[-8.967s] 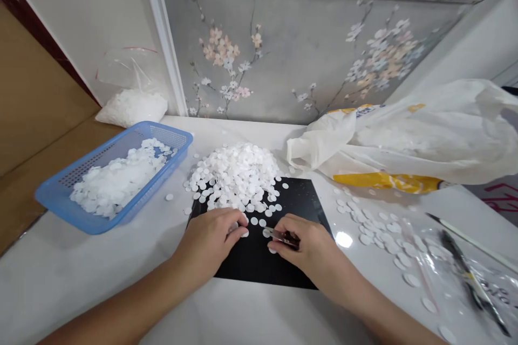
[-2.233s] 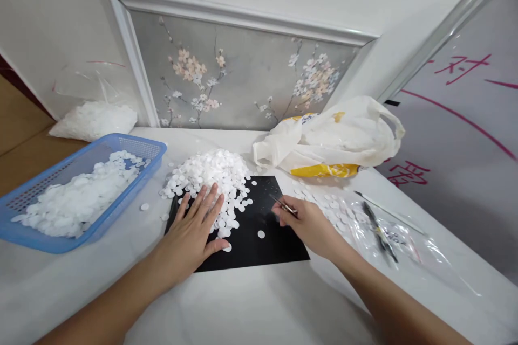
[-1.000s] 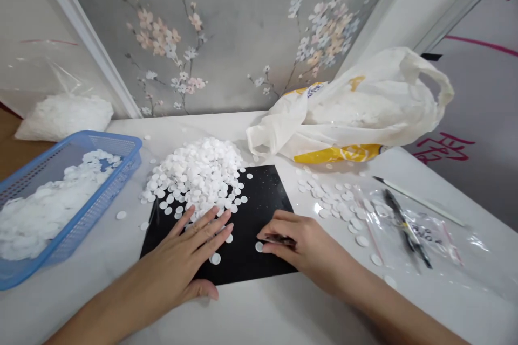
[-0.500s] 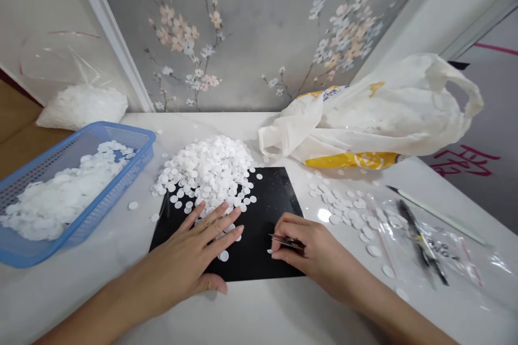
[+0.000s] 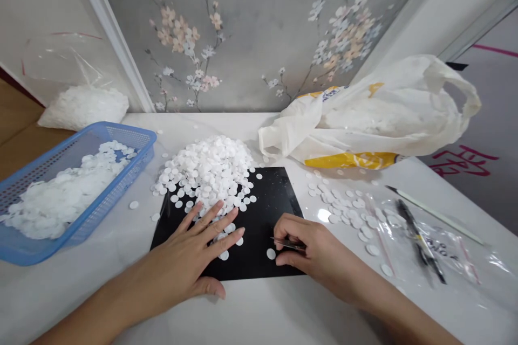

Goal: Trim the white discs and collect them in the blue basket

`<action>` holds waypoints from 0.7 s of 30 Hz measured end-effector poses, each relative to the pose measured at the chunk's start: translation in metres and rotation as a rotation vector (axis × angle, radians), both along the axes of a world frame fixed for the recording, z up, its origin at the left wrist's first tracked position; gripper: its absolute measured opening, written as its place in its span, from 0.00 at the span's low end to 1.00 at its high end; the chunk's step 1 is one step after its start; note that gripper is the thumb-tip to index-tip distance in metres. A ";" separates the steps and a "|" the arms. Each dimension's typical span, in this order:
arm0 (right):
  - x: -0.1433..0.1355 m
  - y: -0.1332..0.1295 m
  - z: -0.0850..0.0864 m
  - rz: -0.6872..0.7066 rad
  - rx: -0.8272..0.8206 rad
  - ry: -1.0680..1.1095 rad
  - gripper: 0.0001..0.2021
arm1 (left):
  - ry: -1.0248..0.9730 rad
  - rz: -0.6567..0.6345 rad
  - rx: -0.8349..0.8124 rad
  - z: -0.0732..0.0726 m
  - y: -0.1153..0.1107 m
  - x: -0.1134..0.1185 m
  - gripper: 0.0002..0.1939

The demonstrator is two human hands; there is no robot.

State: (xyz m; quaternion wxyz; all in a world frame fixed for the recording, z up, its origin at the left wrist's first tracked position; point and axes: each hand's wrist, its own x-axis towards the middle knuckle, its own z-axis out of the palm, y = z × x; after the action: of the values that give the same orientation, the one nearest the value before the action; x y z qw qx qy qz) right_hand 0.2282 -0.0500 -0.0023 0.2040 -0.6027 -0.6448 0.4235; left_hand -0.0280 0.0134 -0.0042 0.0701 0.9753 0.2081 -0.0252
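Note:
A black board (image 5: 259,264) lies on the white table, with a heap of small white round discs (image 5: 214,170) over its far left part. My left hand (image 5: 198,250) rests with fingers spread at the heap's near edge, and several discs show between and beside the fingers. On the board's right side, my right hand (image 5: 297,242) is closed around slim metal tweezers (image 5: 289,243), whose tips point left. One single disc (image 5: 271,254) lies flat on the board just left of the right thumb.
A blue plastic basket (image 5: 76,229) of discs stands at left, a clear bag (image 5: 84,105) of white pieces behind it. Loose discs (image 5: 352,215) lie right of the board, beside a clear zip bag (image 5: 441,253), a black pen (image 5: 421,240) and a white plastic carrier bag (image 5: 384,124).
The single disc by my right fingertips was tilted against them; now it lies flat on the board. My right thumb has drawn slightly away from it. The left hand has barely shifted.

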 end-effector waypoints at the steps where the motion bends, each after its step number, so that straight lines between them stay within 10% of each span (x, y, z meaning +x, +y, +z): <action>1: 0.002 0.000 0.001 -0.008 0.007 -0.021 0.07 | 0.000 0.001 -0.002 0.000 0.000 0.000 0.38; 21: 0.003 -0.001 -0.001 0.074 0.069 -0.062 0.05 | -0.016 0.033 -0.003 0.000 -0.001 0.001 0.39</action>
State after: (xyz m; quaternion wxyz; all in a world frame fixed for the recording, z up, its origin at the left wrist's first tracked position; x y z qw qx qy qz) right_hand 0.2307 -0.0512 -0.0030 0.1888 -0.5840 -0.6869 0.3892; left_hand -0.0267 0.0128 -0.0037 0.0737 0.9718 0.2233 -0.0165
